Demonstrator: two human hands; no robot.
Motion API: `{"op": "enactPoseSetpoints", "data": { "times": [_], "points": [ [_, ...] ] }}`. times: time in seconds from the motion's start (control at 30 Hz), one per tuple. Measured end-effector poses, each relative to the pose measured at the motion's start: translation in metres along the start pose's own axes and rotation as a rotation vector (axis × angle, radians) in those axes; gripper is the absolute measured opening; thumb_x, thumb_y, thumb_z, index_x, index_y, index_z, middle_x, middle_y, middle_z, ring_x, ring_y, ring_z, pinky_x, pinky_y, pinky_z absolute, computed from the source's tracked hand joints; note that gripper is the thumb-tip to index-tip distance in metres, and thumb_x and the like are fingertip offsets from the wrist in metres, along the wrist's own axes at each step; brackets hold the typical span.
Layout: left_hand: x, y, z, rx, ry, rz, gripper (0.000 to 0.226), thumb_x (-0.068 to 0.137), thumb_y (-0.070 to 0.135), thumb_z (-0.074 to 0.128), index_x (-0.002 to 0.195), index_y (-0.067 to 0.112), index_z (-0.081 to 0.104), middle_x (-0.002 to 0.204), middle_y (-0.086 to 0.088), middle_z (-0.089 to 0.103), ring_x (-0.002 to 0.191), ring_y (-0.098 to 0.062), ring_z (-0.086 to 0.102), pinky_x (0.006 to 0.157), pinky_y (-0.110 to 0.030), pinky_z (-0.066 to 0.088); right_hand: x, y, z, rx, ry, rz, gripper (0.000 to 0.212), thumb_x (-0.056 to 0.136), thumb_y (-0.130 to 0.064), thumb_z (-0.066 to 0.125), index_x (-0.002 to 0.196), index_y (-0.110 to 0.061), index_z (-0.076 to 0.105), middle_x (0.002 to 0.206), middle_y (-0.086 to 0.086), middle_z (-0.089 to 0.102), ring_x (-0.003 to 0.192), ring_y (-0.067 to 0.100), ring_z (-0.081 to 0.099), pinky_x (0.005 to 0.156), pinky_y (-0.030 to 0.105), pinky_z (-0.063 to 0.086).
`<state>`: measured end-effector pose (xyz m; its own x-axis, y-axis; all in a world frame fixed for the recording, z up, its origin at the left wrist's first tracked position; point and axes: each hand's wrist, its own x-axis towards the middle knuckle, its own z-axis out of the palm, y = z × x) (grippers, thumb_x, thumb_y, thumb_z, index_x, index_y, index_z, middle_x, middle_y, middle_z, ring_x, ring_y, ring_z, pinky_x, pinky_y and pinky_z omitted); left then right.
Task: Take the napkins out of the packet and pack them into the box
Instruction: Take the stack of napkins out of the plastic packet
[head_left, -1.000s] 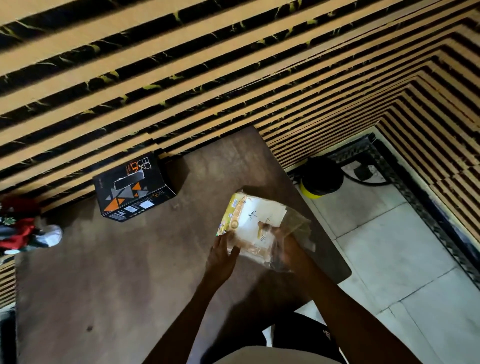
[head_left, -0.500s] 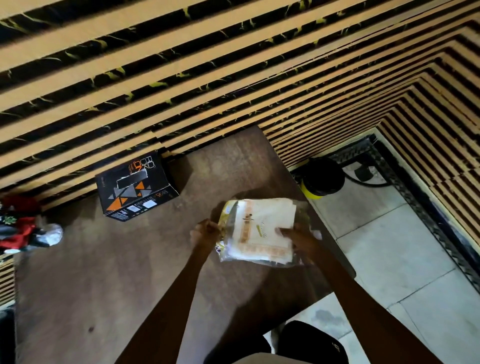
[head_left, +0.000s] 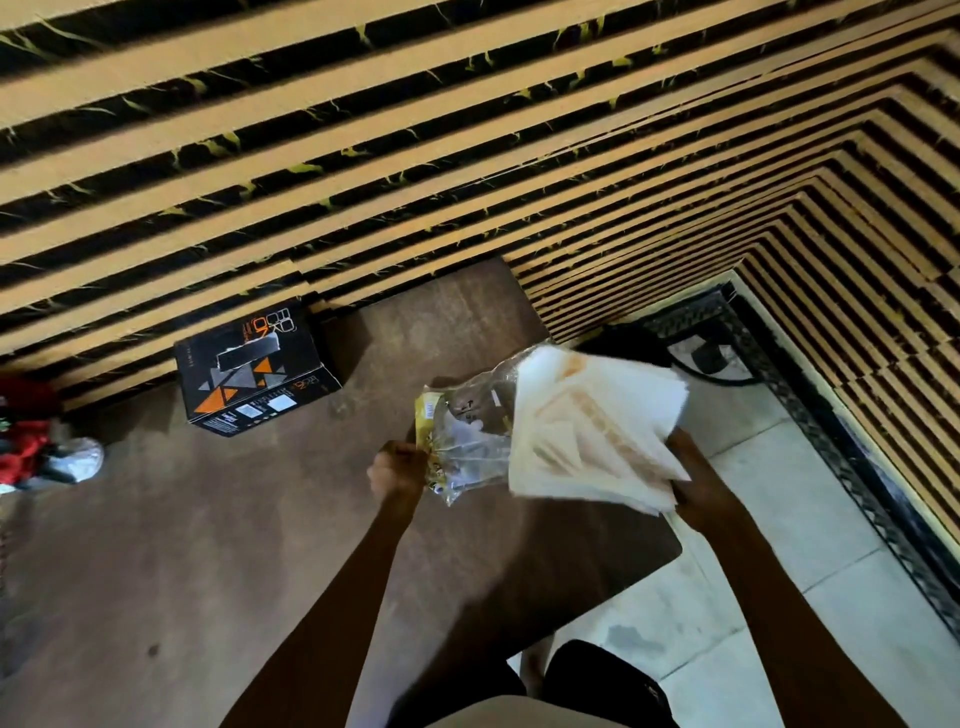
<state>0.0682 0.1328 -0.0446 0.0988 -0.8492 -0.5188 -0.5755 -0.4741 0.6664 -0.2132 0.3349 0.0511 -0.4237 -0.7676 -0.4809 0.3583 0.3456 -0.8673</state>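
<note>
Above the desk (head_left: 208, 545), left hand (head_left: 397, 465) grips the packet (head_left: 462, 447), right hand (head_left: 693, 475) grips napkins (head_left: 592, 436); pulling straight should free them unbent.

One box (head_left: 254, 370), one packet (head_left: 462, 441), one napkin stack (head_left: 597, 431), two hands (head_left: 397, 467)

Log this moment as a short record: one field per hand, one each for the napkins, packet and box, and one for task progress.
left hand: grips the yellow end of the packet
right hand: holds the napkins by their edge
napkins: white stack, fanned, nearly out of the packet
packet: clear plastic, crumpled, held above the table
box: black and orange, on the table by the wall, apart from both hands
progress: no napkins in the box yet
</note>
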Motion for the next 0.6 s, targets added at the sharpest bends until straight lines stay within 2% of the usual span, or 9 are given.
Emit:
{"op": "enactPoseSetpoints", "data": {
  "times": [0.1,0.17,0.27,0.33,0.4,0.47,0.5,0.53,0.6],
  "points": [
    [-0.015,0.02,0.001,0.029,-0.012,0.089,0.011,0.08,0.017,0.069,0.072,0.023,0.064,0.085,-0.013,0.073,0.081,-0.03,0.068,0.071,-0.037,0.059,0.007,0.015,0.02,-0.282,-0.253,0.133,0.062,0.082,-0.02,0.07,0.136,-0.009,0.044,0.128,0.008,0.06,0.112,0.012,0.063,0.093,0.025,0.053],
    [-0.016,0.025,0.001,0.105,-0.101,0.154,0.025,0.085,0.014,0.063,0.067,0.028,0.054,0.072,-0.001,0.065,0.079,-0.021,0.061,0.066,-0.028,0.05,0.017,0.035,0.033,-0.343,-0.321,0.253,0.052,0.085,-0.005,0.067,0.134,-0.007,0.049,0.118,0.002,0.066,0.1,0.004,0.068,0.084,0.022,0.056],
    [-0.012,0.02,0.006,0.11,-0.114,0.228,0.024,0.081,0.016,0.059,0.065,0.031,0.049,0.071,-0.002,0.06,0.077,-0.023,0.06,0.071,-0.033,0.05,0.029,0.076,0.037,-0.469,-0.255,0.363,0.043,0.085,-0.015,0.069,0.126,-0.005,0.058,0.103,0.001,0.072,0.093,0.015,0.071,0.091,0.042,0.056],
    [-0.01,0.016,0.008,0.118,-0.067,0.261,0.011,0.079,0.012,0.059,0.07,0.017,0.055,0.076,-0.011,0.063,0.078,-0.027,0.063,0.069,-0.036,0.048,0.033,0.092,0.038,-0.507,-0.171,0.349,0.047,0.083,-0.023,0.071,0.126,-0.009,0.057,0.113,0.009,0.07,0.103,0.026,0.067,0.097,0.053,0.05],
    [-0.014,0.013,0.007,0.086,-0.096,0.275,0.01,0.085,0.0,0.059,0.082,0.009,0.056,0.077,-0.01,0.061,0.076,-0.017,0.061,0.068,-0.018,0.047,0.034,0.095,0.042,-0.587,-0.138,0.339,0.058,0.079,-0.036,0.071,0.129,-0.012,0.053,0.124,0.011,0.064,0.111,0.03,0.062,0.1,0.051,0.048],
    [-0.014,0.007,0.006,-0.018,-0.122,0.297,0.005,0.095,0.002,0.051,0.095,0.004,0.055,0.085,-0.012,0.062,0.082,0.001,0.06,0.074,-0.004,0.042,0.035,0.093,0.048,-0.679,-0.104,0.278,0.06,0.081,-0.033,0.07,0.133,-0.012,0.05,0.125,0.01,0.062,0.115,0.031,0.06,0.099,0.045,0.047],
    [-0.01,0.001,0.005,0.027,-0.033,0.341,0.016,0.099,0.015,0.047,0.101,0.004,0.058,0.092,-0.015,0.064,0.088,0.002,0.062,0.079,-0.005,0.042,0.033,0.087,0.053,-0.717,-0.093,0.222,0.057,0.082,-0.029,0.07,0.133,-0.011,0.05,0.124,0.011,0.063,0.115,0.032,0.06,0.098,0.044,0.048],
    [-0.009,-0.004,0.004,0.001,-0.012,0.297,0.024,0.098,0.027,0.047,0.102,0.009,0.061,0.097,-0.015,0.066,0.092,-0.008,0.064,0.081,-0.015,0.044,0.03,0.085,0.055,-0.775,-0.065,0.165,0.055,0.082,-0.029,0.069,0.131,-0.01,0.052,0.124,0.012,0.064,0.116,0.032,0.06,0.098,0.045,0.049],
    [-0.019,-0.002,0.005,0.099,-0.009,0.387,0.011,0.092,0.027,0.056,0.089,0.021,0.064,0.088,-0.016,0.068,0.086,-0.029,0.065,0.075,-0.033,0.048,0.024,0.072,0.06,-0.957,0.039,0.027,0.052,0.084,-0.031,0.066,0.129,-0.006,0.055,0.125,0.015,0.064,0.117,0.034,0.06,0.1,0.046,0.048]
  ]
}}
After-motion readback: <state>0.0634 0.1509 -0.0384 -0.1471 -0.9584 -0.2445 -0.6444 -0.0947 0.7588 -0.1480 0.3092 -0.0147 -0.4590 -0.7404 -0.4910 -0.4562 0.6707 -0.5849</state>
